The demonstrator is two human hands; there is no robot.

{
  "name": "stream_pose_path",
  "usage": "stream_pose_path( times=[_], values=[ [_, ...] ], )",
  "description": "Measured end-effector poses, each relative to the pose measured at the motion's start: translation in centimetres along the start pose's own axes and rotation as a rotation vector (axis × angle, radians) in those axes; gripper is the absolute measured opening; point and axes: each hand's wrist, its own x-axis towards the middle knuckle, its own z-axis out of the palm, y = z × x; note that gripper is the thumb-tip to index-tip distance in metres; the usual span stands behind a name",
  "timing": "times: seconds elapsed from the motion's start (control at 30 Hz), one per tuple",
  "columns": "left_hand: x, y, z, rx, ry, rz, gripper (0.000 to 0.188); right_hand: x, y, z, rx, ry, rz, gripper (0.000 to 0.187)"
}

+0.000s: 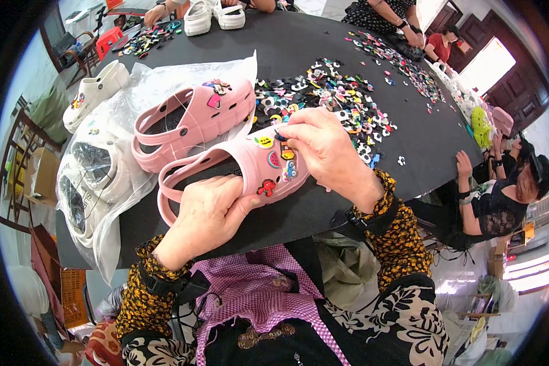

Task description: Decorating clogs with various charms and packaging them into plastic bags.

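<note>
My left hand (pixel 207 207) grips a pink clog (pixel 249 160), its fingers inside the opening and the thumb on the outer edge. Several shoe charms sit on the clog's upper, among them a yellow round charm (pixel 265 142), a watermelon slice (pixel 274 159), a blue charm (pixel 290 170) and a red charm (pixel 266 187). Closed in a pinch, my right hand (pixel 326 149) presses on a small dark charm (pixel 280 134) at the toe part; the fingers partly hide it. Just beyond lies the matching pink clog (pixel 232 100), also bearing charms, with a thin clear string across it.
A heap of mixed charms (pixel 329 88) spreads over the black table (pixel 409 146). White clogs in a clear plastic bag (pixel 94 189) lie at left, beside a white clog (pixel 94 94). Another white pair (pixel 197 19) stands at the far edge. Other people sit around the table.
</note>
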Motion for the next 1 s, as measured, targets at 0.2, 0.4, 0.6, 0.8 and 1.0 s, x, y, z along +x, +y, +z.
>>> stream_pose_path(
  times=[0.2, 0.4, 0.6, 0.8, 1.0],
  values=[
    [-0.2, 0.0, 0.1, -0.017, 0.021, 0.022, 0.021, 0.8, 0.0, -0.6, 0.086, -0.054, 0.058, 0.017],
    [-0.3, 0.0, 0.0, -0.039, 0.02, 0.003, 0.02, 1.1, -0.3, -0.7, 0.129, -0.035, 0.141, 0.015],
    [-0.1, -0.1, -0.2, -0.043, 0.002, -0.012, 0.02, 1.2, 0.3, -0.7, 0.112, -0.088, 0.12, 0.013],
    [0.4, -0.4, -0.4, -0.054, -0.009, -0.031, 0.021, 1.1, 0.5, -0.3, -0.053, -0.041, -0.065, 0.013],
    [0.7, -0.4, -0.5, -0.058, -0.015, -0.034, 0.024, 0.7, 1.1, -0.3, -0.146, -0.136, -0.149, 0.018]
  ],
)
